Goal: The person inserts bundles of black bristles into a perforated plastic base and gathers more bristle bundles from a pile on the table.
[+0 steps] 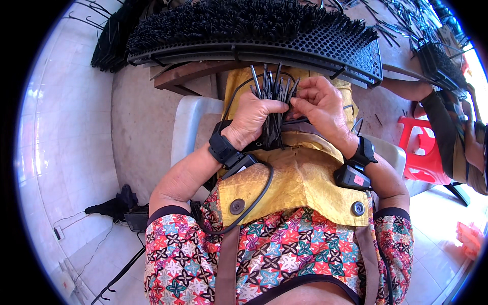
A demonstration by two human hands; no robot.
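My left hand (250,118) is closed round a bundle of thin black sticks (272,133), held roughly upright above my lap, with its thumb across the front. The upper ends fan out above the fist. My right hand (321,104) meets the bundle's right side, thumb and forefinger pinched at one black stick that leans outward. Its other fingers are curled. Just beyond both hands stands a black perforated rack (356,48), its holes densely filled with upright black pieces (244,23). What exactly the sticks are is too small to tell.
A brown wooden support (175,76) carries the rack. I wear a yellow apron (290,168) and sit in a pale plastic chair (189,117). Rightward are a red stool (423,152), another person's legs (452,132) and another filled black rack (441,63). Loose black sticks (386,33) lie far right.
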